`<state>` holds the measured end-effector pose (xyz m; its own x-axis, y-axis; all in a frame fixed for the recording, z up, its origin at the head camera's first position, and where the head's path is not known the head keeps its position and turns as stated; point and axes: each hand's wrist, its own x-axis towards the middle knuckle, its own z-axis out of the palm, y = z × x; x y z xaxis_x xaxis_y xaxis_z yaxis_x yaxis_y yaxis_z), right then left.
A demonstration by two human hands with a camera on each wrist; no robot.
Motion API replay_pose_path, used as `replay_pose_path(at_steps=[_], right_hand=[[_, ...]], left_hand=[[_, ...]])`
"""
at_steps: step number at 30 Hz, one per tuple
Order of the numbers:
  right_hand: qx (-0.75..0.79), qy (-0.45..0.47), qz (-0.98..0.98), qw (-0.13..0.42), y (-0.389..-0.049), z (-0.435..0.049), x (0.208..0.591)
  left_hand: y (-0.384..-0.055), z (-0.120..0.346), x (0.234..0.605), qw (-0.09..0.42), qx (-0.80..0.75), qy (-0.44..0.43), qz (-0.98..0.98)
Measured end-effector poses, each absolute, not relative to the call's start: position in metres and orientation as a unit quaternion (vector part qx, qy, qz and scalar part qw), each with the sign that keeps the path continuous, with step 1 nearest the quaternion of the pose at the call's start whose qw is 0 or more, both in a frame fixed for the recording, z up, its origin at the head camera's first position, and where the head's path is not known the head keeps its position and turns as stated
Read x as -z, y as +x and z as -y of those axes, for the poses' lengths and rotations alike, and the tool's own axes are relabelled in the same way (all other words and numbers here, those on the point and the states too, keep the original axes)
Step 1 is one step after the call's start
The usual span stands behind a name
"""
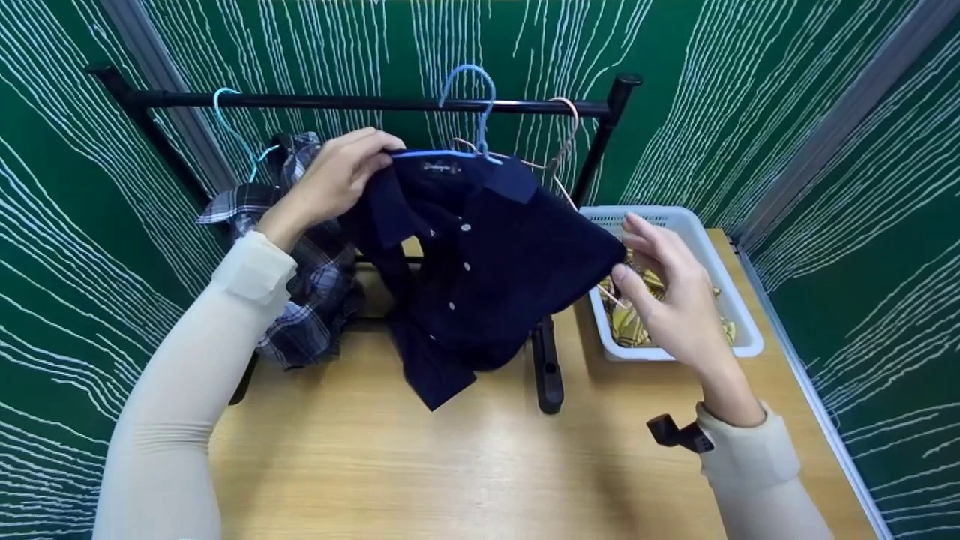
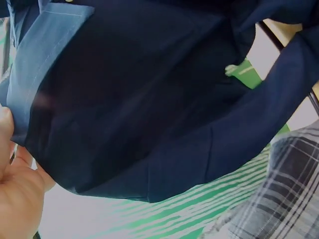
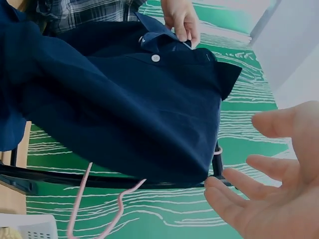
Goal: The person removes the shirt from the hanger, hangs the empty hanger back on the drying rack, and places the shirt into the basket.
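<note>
A navy collared shirt [image 1: 517, 247] with pale buttons hangs on a blue hanger [image 1: 486, 124] in the head view. The hanger's hook is at the black rail; I cannot tell if it rests on it. My left hand [image 1: 349, 169] grips the shirt's collar and the hanger's bar between thumb and fingers. At the shirt's right shoulder, my right hand [image 1: 667, 289] has its fingers spread, the tips at or close to the cloth. The right wrist view shows nothing held in that right hand [image 3: 279, 179].
A black clothes rack [image 1: 360, 103] stands on the wooden table [image 1: 450, 465]. On its left hangs a plaid shirt [image 1: 322, 277] with a light blue hanger [image 1: 232, 131]. A pink hanger [image 1: 574, 124] hangs at the right, near a white basket [image 1: 705, 247] holding yellow patterned cloth [image 1: 634, 326].
</note>
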<state>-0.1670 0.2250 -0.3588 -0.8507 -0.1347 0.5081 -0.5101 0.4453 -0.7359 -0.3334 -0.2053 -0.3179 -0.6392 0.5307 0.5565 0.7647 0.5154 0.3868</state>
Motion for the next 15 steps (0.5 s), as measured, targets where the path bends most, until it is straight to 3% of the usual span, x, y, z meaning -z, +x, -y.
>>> replay_pose_path(at_steps=[7, 15], right_hand=[[-0.445, 0.216, 0.851, 0.18, -0.184, -0.213, 0.349], [-0.427, 0.171, 0.878, 0.136, -0.203, -0.193, 0.355]], left_hand=[[-0.315, 0.191, 0.324, 0.18, 0.309, -0.405, 0.842], [-0.301, 0.177, 0.342, 0.174, 0.299, -0.414, 0.842]])
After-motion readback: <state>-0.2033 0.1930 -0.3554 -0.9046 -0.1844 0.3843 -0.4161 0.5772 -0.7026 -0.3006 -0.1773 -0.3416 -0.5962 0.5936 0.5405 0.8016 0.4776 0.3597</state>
